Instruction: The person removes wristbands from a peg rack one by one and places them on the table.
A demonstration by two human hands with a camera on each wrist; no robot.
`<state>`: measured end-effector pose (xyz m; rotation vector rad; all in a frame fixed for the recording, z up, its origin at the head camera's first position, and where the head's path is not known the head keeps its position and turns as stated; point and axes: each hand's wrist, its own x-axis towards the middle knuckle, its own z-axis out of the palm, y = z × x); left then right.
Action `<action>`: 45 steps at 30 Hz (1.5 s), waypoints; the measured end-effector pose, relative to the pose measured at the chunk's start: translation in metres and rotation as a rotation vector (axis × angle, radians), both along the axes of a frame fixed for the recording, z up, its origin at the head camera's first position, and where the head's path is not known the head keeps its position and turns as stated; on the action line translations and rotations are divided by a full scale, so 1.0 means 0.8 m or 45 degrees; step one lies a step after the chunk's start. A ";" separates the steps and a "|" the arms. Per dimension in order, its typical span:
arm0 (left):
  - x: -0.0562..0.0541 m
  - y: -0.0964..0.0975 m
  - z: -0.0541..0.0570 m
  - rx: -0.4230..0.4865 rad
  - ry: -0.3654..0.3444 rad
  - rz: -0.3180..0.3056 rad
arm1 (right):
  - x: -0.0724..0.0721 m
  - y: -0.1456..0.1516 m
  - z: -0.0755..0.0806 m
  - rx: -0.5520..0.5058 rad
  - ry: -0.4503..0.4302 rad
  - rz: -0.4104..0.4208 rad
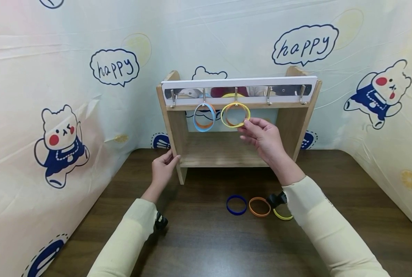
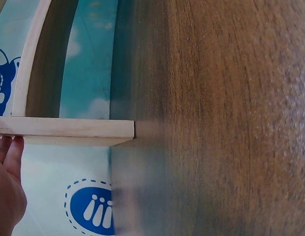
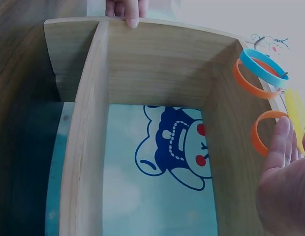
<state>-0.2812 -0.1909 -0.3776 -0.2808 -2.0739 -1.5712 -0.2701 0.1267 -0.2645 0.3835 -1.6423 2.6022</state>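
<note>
Right hand (image 1: 266,139): thumb and fingers pinch a yellow band (image 1: 222,116) at the middle hook, an orange band (image 3: 258,139) behind it. Left hand (image 1: 162,169): grips the wooden stand (image 1: 176,132) by its side. Above and between the hands, a light blue band (image 1: 194,120) and second orange band (image 1: 205,125) share a hook. On the table (image 1: 199,238), below the right hand: dark blue band (image 1: 227,206), third orange band (image 1: 259,215), second yellow band (image 1: 283,218), partly hidden.

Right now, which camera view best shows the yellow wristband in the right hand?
The head view: the yellow wristband faces the camera, its ring outline almost whole, with the right hand pinching its lower right edge. The right wrist view shows only part of it, near the picture's right edge; the left wrist view shows none.
</note>
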 end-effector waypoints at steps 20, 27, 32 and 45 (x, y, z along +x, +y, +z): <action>0.002 0.000 0.002 0.009 -0.003 -0.007 | 0.011 0.012 0.006 -0.006 0.033 -0.035; 0.002 0.001 0.002 -0.001 0.000 -0.003 | 0.018 0.027 0.000 0.046 0.056 -0.025; 0.002 0.001 0.002 -0.002 0.005 0.004 | 0.023 0.041 -0.007 0.062 0.061 0.003; 0.001 0.001 0.001 -0.012 0.018 0.002 | 0.039 0.081 -0.029 0.113 -0.016 0.036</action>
